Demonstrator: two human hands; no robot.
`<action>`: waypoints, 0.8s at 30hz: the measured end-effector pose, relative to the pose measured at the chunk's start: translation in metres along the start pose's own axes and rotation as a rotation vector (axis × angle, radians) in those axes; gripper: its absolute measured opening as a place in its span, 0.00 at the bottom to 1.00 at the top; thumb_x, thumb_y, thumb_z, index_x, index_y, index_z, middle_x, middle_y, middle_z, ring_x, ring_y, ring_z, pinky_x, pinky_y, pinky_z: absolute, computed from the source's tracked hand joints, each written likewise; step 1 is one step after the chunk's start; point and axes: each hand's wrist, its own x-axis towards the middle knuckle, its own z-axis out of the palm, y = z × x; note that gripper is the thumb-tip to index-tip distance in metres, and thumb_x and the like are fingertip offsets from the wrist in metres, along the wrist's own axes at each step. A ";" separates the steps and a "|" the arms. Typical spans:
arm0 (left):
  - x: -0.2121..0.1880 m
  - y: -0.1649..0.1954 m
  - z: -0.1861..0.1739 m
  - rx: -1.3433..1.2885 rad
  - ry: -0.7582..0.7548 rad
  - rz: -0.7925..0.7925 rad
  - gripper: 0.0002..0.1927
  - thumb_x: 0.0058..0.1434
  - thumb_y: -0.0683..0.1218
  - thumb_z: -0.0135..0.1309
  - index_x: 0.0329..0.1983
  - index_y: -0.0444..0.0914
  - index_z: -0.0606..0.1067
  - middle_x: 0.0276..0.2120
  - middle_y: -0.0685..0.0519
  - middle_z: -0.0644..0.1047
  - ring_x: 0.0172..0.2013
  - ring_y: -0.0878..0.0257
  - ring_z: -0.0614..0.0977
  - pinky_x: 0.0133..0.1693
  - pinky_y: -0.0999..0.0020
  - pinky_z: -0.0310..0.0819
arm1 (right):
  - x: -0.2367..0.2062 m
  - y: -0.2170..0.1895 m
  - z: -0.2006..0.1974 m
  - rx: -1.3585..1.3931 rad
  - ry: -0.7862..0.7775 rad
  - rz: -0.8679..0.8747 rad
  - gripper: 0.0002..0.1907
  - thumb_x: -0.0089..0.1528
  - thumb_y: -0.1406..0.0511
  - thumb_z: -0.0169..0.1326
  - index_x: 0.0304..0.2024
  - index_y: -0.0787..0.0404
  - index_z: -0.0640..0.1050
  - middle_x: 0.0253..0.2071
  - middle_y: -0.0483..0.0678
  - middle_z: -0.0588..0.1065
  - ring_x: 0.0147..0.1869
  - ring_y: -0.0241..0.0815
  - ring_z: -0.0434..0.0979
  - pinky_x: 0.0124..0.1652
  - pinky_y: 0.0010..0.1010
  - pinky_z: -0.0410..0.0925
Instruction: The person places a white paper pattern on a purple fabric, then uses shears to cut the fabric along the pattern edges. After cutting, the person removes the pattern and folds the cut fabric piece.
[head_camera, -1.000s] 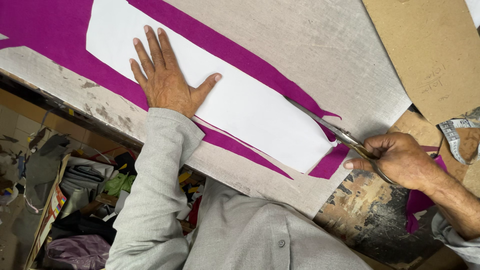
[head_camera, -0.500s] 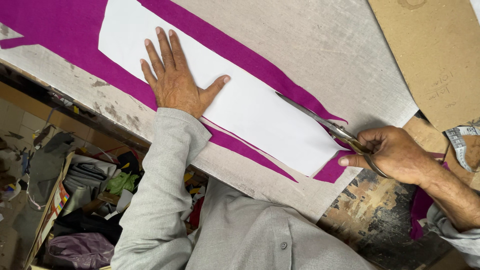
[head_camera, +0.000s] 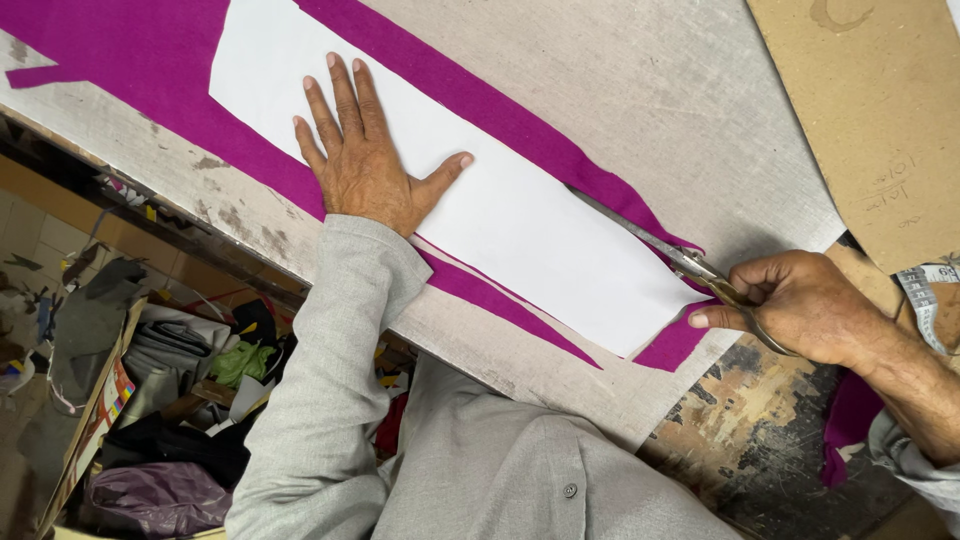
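A long white paper pattern (head_camera: 520, 215) lies on magenta fabric (head_camera: 120, 70) spread over a grey cloth-covered table (head_camera: 640, 90). My left hand (head_camera: 365, 160) presses flat on the pattern, fingers spread. My right hand (head_camera: 800, 305) grips metal scissors (head_camera: 660, 245) at the pattern's right end; the blades run along the pattern's upper edge, into the fabric.
A brown cardboard sheet (head_camera: 880, 110) lies at the upper right, with a measuring tape (head_camera: 925, 300) below it. Under the table's near edge, at lower left, sit piled clothes and bags (head_camera: 170, 400). A scrap of magenta cloth (head_camera: 850, 420) hangs by my right forearm.
The scissor blades have slid further left along the pattern's upper edge, with my right hand following. My left hand stays pressed on the paper.
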 end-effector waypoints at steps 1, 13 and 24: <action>0.000 0.000 0.000 -0.006 0.000 0.000 0.72 0.53 0.84 0.54 0.80 0.37 0.35 0.78 0.42 0.34 0.76 0.40 0.31 0.73 0.33 0.27 | -0.001 -0.001 -0.001 0.013 0.009 -0.010 0.25 0.50 0.48 0.71 0.21 0.61 0.79 0.12 0.46 0.67 0.18 0.39 0.62 0.23 0.35 0.59; -0.001 -0.003 -0.002 -0.015 0.019 0.010 0.72 0.51 0.85 0.53 0.79 0.35 0.37 0.78 0.40 0.34 0.75 0.39 0.32 0.72 0.31 0.27 | 0.006 -0.034 0.002 0.054 0.036 -0.112 0.24 0.51 0.48 0.71 0.22 0.60 0.81 0.13 0.46 0.69 0.18 0.38 0.65 0.23 0.33 0.61; -0.002 -0.006 -0.006 -0.038 0.016 0.017 0.72 0.51 0.85 0.52 0.79 0.35 0.37 0.77 0.40 0.34 0.75 0.39 0.31 0.71 0.31 0.27 | 0.004 -0.040 -0.002 -0.002 0.036 -0.050 0.23 0.51 0.49 0.70 0.25 0.60 0.80 0.13 0.46 0.70 0.18 0.39 0.63 0.24 0.34 0.62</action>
